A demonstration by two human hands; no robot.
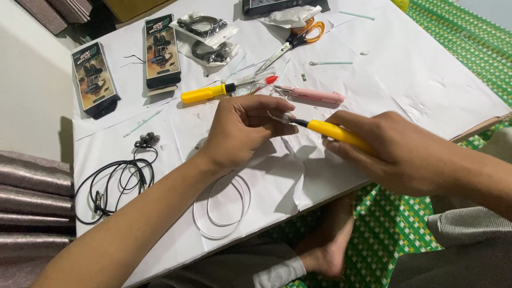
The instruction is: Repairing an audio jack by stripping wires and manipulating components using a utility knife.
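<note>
My left hand (240,130) pinches a small white earphone piece (281,116) just above the white paper sheet (405,69). A thin white cable (221,205) runs down from the piece and coils on the paper under my wrist. My right hand (392,149) grips a yellow-handled screwdriver (333,132) and holds its dark tip against the piece.
A second yellow screwdriver (205,93), a pink tool (314,95) and orange-handled scissors (301,34) lie further back. Two dark product boxes (95,79) (162,52), bagged earphones (205,34) and a black wired earphone set (120,178) lie at left. My bare foot (328,240) rests below the board's edge.
</note>
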